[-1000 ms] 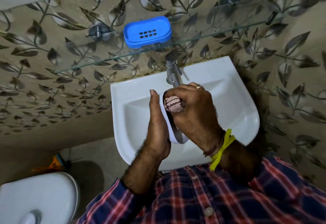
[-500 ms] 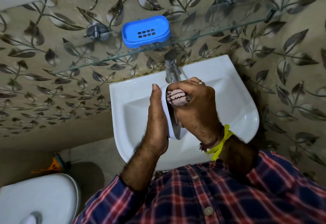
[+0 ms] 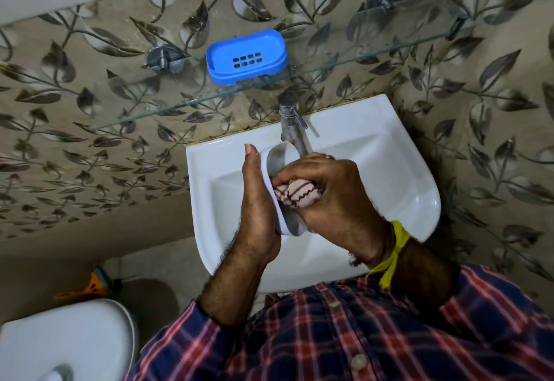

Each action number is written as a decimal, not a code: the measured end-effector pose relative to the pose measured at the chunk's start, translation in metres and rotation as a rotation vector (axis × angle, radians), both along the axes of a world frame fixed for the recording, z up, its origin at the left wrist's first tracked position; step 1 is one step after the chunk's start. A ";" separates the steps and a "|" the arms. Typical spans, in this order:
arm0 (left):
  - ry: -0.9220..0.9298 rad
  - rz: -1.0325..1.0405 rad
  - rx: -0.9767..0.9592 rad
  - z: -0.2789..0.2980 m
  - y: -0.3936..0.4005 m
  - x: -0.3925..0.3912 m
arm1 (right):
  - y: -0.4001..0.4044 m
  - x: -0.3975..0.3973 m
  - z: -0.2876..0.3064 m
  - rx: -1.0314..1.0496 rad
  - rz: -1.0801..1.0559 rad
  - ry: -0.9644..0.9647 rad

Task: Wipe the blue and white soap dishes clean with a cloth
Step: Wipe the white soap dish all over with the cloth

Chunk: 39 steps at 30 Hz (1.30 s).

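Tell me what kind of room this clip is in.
A bathroom, most likely: a white wall-hung washbasin with a metal tap, a glass shelf on patterned tiles, and what looks like a toilet at lower left.

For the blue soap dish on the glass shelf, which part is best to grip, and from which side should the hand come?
Grip the blue soap dish across its short width, thumb on the near long rim and fingers on the far one, coming from above and in front. It lies flat and open side up on the glass shelf, with the wall close behind it.
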<state>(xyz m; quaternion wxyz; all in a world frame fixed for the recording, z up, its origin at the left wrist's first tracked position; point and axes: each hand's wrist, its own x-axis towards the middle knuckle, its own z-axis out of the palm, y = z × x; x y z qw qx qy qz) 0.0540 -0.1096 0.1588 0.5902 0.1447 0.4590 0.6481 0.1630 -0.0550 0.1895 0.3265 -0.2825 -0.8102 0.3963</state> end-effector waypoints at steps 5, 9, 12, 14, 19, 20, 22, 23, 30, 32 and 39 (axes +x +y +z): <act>0.002 0.041 -0.010 -0.002 0.001 0.005 | 0.005 -0.004 -0.002 0.024 -0.194 -0.054; 0.046 0.048 0.001 0.000 0.002 -0.002 | 0.000 -0.001 0.000 0.010 -0.038 -0.025; 0.061 0.045 -0.008 -0.002 0.003 0.002 | -0.001 -0.003 0.000 0.040 -0.144 -0.086; 0.056 0.038 -0.004 -0.003 0.004 0.004 | 0.004 -0.006 0.001 0.038 -0.207 -0.057; 0.049 0.040 0.000 -0.001 0.001 -0.002 | -0.003 0.002 0.000 -0.003 -0.054 -0.100; 0.047 0.040 -0.012 -0.002 0.000 0.001 | -0.002 0.002 -0.001 -0.015 -0.096 -0.122; 0.040 0.049 -0.031 -0.004 0.001 0.005 | 0.003 0.000 -0.001 -0.033 -0.185 -0.117; 0.044 0.051 -0.036 -0.004 0.001 0.005 | 0.006 -0.001 0.000 -0.040 -0.180 -0.093; 0.117 0.112 -0.044 -0.002 0.003 -0.005 | -0.003 0.002 -0.001 -0.082 -0.101 -0.186; 0.111 0.100 -0.057 -0.002 0.003 -0.003 | 0.003 -0.001 -0.001 -0.081 -0.137 -0.122; 0.072 0.122 -0.053 0.002 0.004 -0.005 | 0.000 0.002 0.002 -0.132 -0.084 -0.118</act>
